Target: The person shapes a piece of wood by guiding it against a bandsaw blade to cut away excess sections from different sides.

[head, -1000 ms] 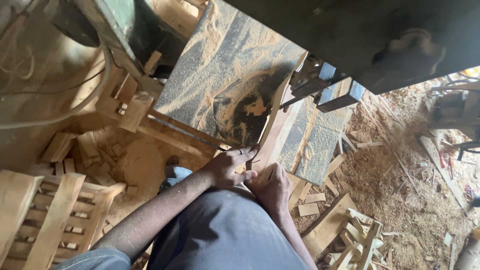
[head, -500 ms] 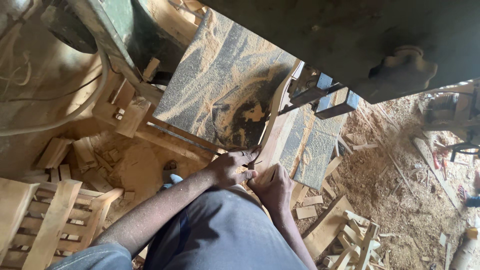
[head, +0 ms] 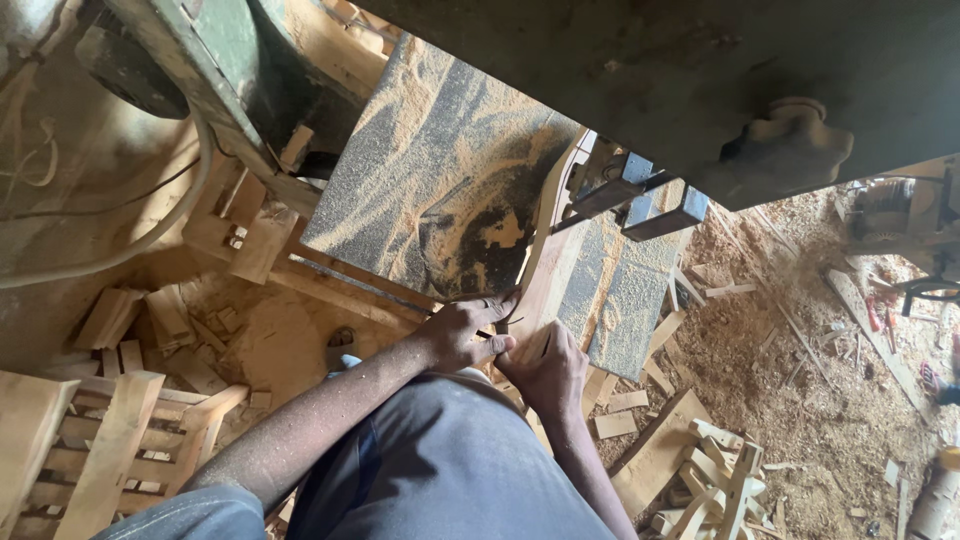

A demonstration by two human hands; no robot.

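Seen from above, the left hand (head: 468, 335) and the right hand (head: 548, 372) press side by side on the near end of a curved wooden piece (head: 545, 270) lying on the sawdust-covered worktop (head: 430, 180) of a green machine (head: 230, 70). Wooden offcuts (head: 700, 480) and sawdust litter the floor (head: 800, 360), and slatted wooden frames (head: 90, 440) stand at the left.

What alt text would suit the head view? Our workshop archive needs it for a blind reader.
Seen from above, a person's left hand and right hand press a curved wooden piece onto a sawdust-covered saw table. Offcuts and sawdust litter the ground, and slatted wooden frames stand at lower left.
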